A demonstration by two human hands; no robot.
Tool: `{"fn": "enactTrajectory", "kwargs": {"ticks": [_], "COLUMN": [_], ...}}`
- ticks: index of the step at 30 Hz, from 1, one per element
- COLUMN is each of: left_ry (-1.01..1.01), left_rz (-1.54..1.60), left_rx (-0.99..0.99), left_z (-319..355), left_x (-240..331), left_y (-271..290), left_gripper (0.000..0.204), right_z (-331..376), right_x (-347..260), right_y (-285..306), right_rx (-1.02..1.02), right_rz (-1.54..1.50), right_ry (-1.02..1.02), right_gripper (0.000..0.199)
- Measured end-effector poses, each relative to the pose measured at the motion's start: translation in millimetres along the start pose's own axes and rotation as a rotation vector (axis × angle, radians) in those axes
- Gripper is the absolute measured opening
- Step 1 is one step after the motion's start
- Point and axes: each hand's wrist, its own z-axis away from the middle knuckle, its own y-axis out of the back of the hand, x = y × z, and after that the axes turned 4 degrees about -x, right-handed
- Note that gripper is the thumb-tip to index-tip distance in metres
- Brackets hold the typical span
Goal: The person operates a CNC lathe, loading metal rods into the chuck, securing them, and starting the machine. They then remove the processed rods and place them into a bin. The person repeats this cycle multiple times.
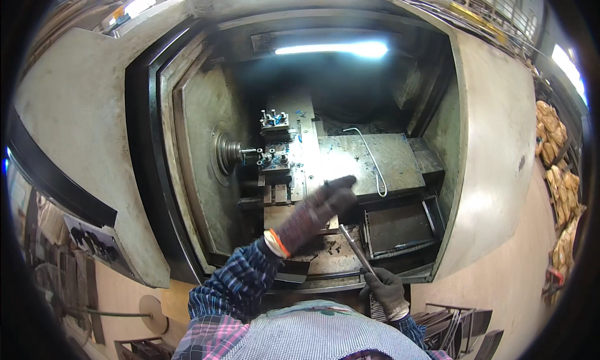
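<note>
My left hand (315, 211), in a dark glove, reaches across the front of the open lathe bay. Its fingers are stretched out to the right, slightly blurred, with nothing seen in them. In my right hand (389, 294), also gloved, is a grey metal rod (356, 249), pointing up and left into the bay over the front ledge. Beyond my left hand two tool blocks with bolts, a near one (274, 159) and a far one (275, 120), sit on the metal slide (309, 149). Left of the near block is the spindle (230, 152).
A long hooked wire (370, 155) lies on the flat metal cover (400, 163) at the right. Below it stands a dark tray (400, 229). A lamp (334, 49) lights the bay. The machine's side panels flank it, and metal stock (456, 325) stands at the lower right.
</note>
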Motion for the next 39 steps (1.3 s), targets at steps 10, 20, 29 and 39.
{"fn": "enactTrajectory", "kwargs": {"ticks": [10, 20, 29, 39], "left_ry": [0.309, 1.065, 0.592, -0.36], "left_rz": [-1.272, -1.902, -1.542, -1.607], "left_rx": [0.701, 0.394, -0.288, 0.324], "left_z": [-85, -90, -200, -126], "left_x": [-27, -139, -84, 70], "left_y": [223, 363, 235, 98], "left_gripper": [0.051, 0.056, 0.039, 0.037], "right_z": [-36, -21, -20, -87], "right_x": [2, -1, -7, 9], "right_y": [34, 40, 26, 5], "right_rx": [-0.048, -0.029, 0.042, 0.117], "right_rz": [0.182, 0.182, 0.228, 0.411], "right_ry": [-0.143, -0.221, -0.308, -0.137], "right_gripper": [0.034, 0.034, 0.035, 0.036]}}
